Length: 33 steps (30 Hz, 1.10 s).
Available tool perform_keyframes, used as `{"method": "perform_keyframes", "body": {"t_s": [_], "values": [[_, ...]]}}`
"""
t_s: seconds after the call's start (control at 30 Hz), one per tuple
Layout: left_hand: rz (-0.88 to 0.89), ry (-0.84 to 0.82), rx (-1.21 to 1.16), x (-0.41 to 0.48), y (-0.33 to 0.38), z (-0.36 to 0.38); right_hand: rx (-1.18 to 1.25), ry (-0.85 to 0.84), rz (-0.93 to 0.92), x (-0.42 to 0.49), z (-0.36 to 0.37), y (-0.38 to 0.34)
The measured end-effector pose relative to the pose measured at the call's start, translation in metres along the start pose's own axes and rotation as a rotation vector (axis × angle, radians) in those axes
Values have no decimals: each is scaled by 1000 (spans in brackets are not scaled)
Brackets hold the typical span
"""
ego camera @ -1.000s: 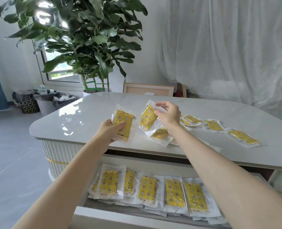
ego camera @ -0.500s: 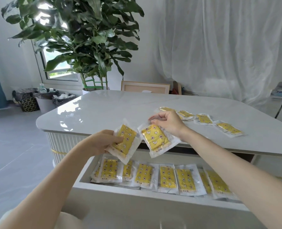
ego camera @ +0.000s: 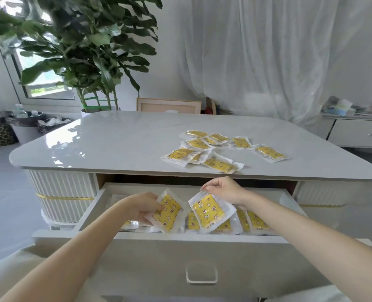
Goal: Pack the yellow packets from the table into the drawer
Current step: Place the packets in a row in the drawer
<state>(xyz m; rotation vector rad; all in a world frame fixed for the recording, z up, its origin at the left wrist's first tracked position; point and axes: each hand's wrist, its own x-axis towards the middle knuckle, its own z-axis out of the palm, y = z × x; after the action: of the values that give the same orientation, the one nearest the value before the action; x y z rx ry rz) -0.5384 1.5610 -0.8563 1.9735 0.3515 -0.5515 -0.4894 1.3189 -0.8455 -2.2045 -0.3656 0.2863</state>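
Lower centre, our left hand (ego camera: pixel 142 207) curls round a yellow packet (ego camera: pixel 167 213) and our right hand (ego camera: pixel 223 190) pinches a second yellow packet (ego camera: pixel 210 211) over the open drawer (ego camera: pixel 89 211), loose packets (ego camera: pixel 218 163) lying centre-right on the table (ego camera: pixel 126 144).

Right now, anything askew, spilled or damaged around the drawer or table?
Nothing spilled or damaged. The loose packets on the table lie in an overlapping heap near its front right. The left hand grips the left packet and the right hand pinches the right packet, both tilted over the open drawer.
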Motion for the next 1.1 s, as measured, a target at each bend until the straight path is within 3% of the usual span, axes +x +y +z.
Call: {"method": "perform_keyframes", "body": {"t_s": [0.17, 0.37, 0.63, 0.77, 0.9, 1.0, 1.1], "values": [[-47, -63, -93, 19, 5, 12, 43, 17, 176, 2, -5, 39], [-106, 25, -74, 48, 6, 6, 114, 166, 338, 25, -6, 69], [-140, 27, 32, 71, 3, 13, 18, 219, 385, 39, -6, 75], [-31, 158, 319, 70, 2, 26, -137, 254, 367, 41, -7, 77], [193, 334, 901, 57, 4, 34, -360, 221, 289, 37, -9, 76], [387, 180, 1043, 49, 7, 39, -637, 163, 152, 29, -7, 67], [495, 4, 1347, 45, 5, 47, -679, 3, -16, 20, 0, 54]]}}
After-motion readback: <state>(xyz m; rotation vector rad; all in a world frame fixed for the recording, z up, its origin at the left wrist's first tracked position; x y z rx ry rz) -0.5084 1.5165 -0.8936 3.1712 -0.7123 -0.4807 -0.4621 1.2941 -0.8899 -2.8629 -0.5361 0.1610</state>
